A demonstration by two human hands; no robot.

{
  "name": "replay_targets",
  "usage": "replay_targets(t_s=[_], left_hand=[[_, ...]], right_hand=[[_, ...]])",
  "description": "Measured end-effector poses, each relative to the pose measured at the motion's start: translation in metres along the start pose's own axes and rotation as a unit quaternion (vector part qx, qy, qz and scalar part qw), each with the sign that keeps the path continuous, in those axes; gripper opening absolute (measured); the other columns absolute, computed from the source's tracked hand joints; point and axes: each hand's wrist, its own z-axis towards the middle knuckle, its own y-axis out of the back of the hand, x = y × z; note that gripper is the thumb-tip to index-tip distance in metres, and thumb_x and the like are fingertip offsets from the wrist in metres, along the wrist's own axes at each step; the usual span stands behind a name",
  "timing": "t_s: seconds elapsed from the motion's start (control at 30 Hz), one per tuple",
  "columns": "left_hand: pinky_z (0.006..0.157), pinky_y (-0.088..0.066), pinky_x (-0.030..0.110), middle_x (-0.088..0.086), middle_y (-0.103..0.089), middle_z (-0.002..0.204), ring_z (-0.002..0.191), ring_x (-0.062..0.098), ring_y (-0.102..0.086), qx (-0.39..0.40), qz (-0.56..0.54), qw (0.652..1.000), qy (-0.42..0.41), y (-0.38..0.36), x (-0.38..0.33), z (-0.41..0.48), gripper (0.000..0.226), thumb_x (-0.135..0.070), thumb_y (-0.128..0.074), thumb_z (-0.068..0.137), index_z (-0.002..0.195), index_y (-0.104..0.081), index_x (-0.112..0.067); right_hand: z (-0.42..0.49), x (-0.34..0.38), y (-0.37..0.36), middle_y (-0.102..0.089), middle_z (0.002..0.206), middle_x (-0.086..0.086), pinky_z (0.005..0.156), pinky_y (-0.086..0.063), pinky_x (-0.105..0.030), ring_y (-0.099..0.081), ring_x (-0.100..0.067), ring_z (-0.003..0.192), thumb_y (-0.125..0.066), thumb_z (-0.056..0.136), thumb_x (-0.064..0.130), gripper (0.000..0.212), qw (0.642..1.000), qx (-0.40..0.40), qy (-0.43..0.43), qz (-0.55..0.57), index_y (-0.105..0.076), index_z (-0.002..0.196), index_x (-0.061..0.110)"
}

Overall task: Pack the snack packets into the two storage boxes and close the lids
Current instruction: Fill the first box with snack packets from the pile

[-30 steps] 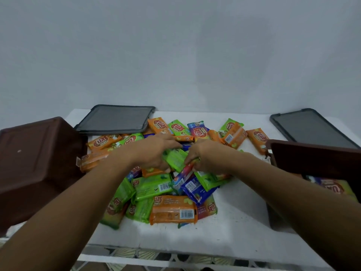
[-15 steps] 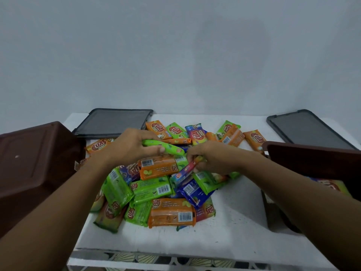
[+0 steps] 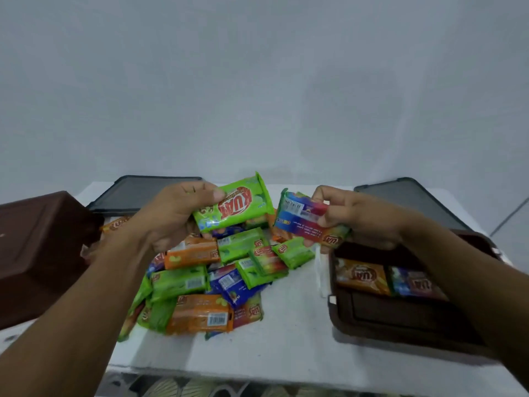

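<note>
Both hands now lifted off the pile [image 3: 206,282]: my left hand [image 3: 171,216] grips a green packet [image 3: 233,206], right hand [image 3: 352,216] a blue-red packet [image 3: 307,222] (mid-frame); boxing comes next, I judge.

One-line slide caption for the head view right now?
Left hand lifts a green packet, right hand a multicoloured packet, above the pile beside the open right box.

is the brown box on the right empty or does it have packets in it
Partly filled. The right box is open, with an orange packet and a blue packet along its far side; its near floor is bare.
</note>
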Motion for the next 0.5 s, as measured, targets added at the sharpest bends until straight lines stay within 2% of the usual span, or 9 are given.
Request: replay_targets(t_s=[0.03,0.1,0.2,0.27,0.37,0.43,0.5], left_hand=[[0.061,-0.057,0.034,0.012,-0.072,0.081,0.066,0.025,-0.067,0.017,0.007,1.0,0.0,-0.016,-0.004,0.001,0.055,-0.049,-0.099,0.046,0.08,-0.074,-0.014],[0.065,-0.056,0.034,0.01,-0.072,0.08,0.067,0.021,-0.066,0.043,0.036,0.998,0.007,-0.052,-0.014,0.001,0.055,-0.049,-0.099,0.043,0.079,-0.075,-0.015],[0.083,-0.043,0.049,0.018,-0.07,0.087,0.079,0.03,-0.06,0.069,0.089,0.993,0.038,-0.106,-0.029,0.004,0.058,-0.047,-0.099,0.044,0.084,-0.076,-0.011],[0.086,-0.041,0.051,0.025,-0.071,0.095,0.086,0.032,-0.059,0.081,0.149,0.985,0.043,-0.146,-0.037,0.009,0.054,-0.041,-0.096,0.051,0.088,-0.076,-0.007],[0.077,-0.048,0.036,0.018,-0.076,0.094,0.079,0.02,-0.064,0.084,0.263,0.961,0.027,-0.202,-0.038,0.019,0.03,-0.027,-0.09,0.069,0.09,-0.079,-0.011],[0.072,-0.049,0.03,0.01,-0.077,0.085,0.074,0.013,-0.066,0.093,0.33,0.939,0.028,-0.233,-0.031,0.028,0.017,-0.018,-0.088,0.075,0.089,-0.079,-0.013],[0.07,-0.05,0.029,0.003,-0.077,0.078,0.072,0.011,-0.067,0.122,0.417,0.9,0.044,-0.256,-0.017,0.038,0.014,-0.019,-0.087,0.076,0.087,-0.079,-0.018]], right_hand=[[-0.017,0.001,0.006,-0.07,0.093,-0.021,0.065,-0.052,-0.032,-0.068,-0.024,0.081,-0.057,0.092,0.001,0.014,1.0,0.0,0.007,0.014,-0.048,0.095,0.01],[-0.049,0.0,0.022,-0.07,0.092,-0.021,0.064,-0.051,-0.029,-0.068,-0.018,0.077,-0.059,0.092,0.012,0.013,1.0,-0.015,0.017,0.001,-0.047,0.094,0.01],[-0.099,-0.002,0.051,-0.072,0.083,-0.002,0.064,-0.051,-0.023,-0.064,-0.009,0.073,-0.06,0.093,0.03,0.021,0.989,-0.057,0.008,-0.135,-0.048,0.091,0.012],[-0.128,-0.012,0.075,-0.069,0.079,0.004,0.063,-0.049,-0.02,-0.061,-0.006,0.073,-0.061,0.095,0.03,0.022,0.979,-0.062,-0.015,-0.192,-0.047,0.087,0.015],[-0.156,-0.035,0.102,-0.065,0.084,-0.001,0.064,-0.048,-0.03,-0.06,-0.012,0.078,-0.071,0.09,0.025,0.024,0.968,-0.039,-0.07,-0.238,-0.049,0.083,0.019],[-0.164,-0.052,0.111,-0.061,0.075,0.006,0.062,-0.045,-0.031,-0.055,-0.008,0.071,-0.076,0.085,0.023,0.025,0.953,-0.04,-0.082,-0.29,-0.052,0.079,0.02],[-0.164,-0.065,0.109,-0.057,0.069,0.013,0.059,-0.042,-0.028,-0.049,-0.005,0.064,-0.079,0.08,0.023,0.025,0.926,-0.042,-0.101,-0.36,-0.055,0.079,0.019]])
